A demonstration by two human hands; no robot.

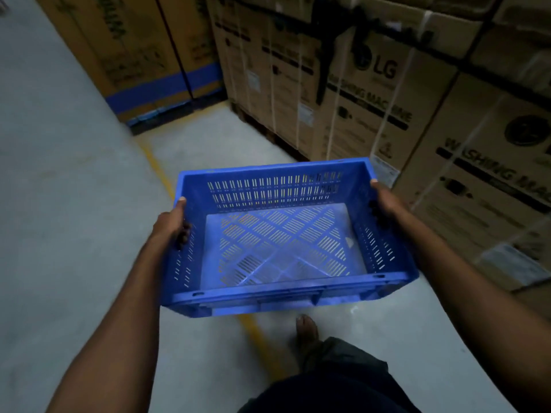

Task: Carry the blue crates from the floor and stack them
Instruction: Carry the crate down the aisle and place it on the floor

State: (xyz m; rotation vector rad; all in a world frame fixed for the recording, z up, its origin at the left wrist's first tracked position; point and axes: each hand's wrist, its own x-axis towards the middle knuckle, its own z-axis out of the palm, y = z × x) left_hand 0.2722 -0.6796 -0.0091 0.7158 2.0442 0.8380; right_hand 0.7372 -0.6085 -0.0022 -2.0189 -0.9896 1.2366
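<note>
An empty blue crate with slotted walls and a slotted floor is held in the air in front of me, above the concrete floor. My left hand grips its left side wall, fingers through the handle slot and thumb on the rim. On the opposite side my right hand holds the right wall the same way. The crate sits roughly level, tilted slightly down to the left. No other blue crate or stack is in view.
Tall cardboard washing-machine boxes line the right side and the back. More cartons with a blue band stand at the back left. A yellow floor line runs under the crate. My bare foot steps forward below it.
</note>
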